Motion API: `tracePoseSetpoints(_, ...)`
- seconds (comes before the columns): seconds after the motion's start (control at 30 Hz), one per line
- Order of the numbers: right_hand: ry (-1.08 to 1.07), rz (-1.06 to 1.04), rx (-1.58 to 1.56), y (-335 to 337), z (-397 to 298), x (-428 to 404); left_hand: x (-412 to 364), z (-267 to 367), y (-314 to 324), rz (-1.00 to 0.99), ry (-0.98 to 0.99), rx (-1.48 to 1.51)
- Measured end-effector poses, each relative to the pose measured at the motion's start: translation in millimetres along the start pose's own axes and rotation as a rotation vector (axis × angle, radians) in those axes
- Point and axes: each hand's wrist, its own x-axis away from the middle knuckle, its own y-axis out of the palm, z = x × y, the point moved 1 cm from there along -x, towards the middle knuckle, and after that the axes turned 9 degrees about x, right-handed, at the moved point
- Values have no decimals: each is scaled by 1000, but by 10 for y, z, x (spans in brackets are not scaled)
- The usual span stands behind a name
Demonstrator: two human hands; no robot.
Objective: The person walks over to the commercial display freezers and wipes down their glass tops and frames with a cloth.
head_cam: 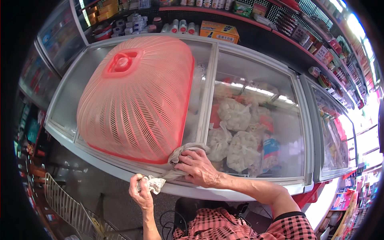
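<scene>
A chest freezer with sliding glass lids spans the view before me. On its left half sits a large pink plastic mesh food cover with a red rim and handle. My right hand presses a greyish cloth onto the freezer frame, beside the cover's near right corner. Off the freezer's front edge, my left hand grips a bunched whitish end of cloth; it seems joined to the part under my right hand. Through the right glass, knotted plastic bags of pale food are visible.
Shelves of packaged goods line the far side, with an orange carton behind the freezer. Another glass-topped freezer adjoins at right. A wire rack stands on the floor at lower left, and a black cable hangs near my body.
</scene>
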Motion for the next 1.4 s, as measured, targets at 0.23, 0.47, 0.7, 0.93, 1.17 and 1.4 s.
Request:
tracePoseSetpoints(0.23, 68, 229, 268, -54, 999, -391, -80, -203, 131, 33, 51, -152)
tracePoseSetpoints(0.47, 136, 332, 406, -126, 2567, -1418, -128, -141, 203, -9, 118, -287)
tracePoseSetpoints(0.7, 424, 291, 511, -198, 3843, -2243, -105, -94, 250, -44, 155, -405)
tracePoseSetpoints(0.93, 410, 287, 504, -222, 3958, -2526, -137, -97, 284, -29, 230, -385)
tracePoseSetpoints(1.17, 273, 108, 333, -197, 2973, -1919, -151, -150, 228, -13, 266, -296)
tracePoseSetpoints(1.4, 85, 107, 241, -109, 1532, -849, -164, -142, 167, -63, 290, -128)
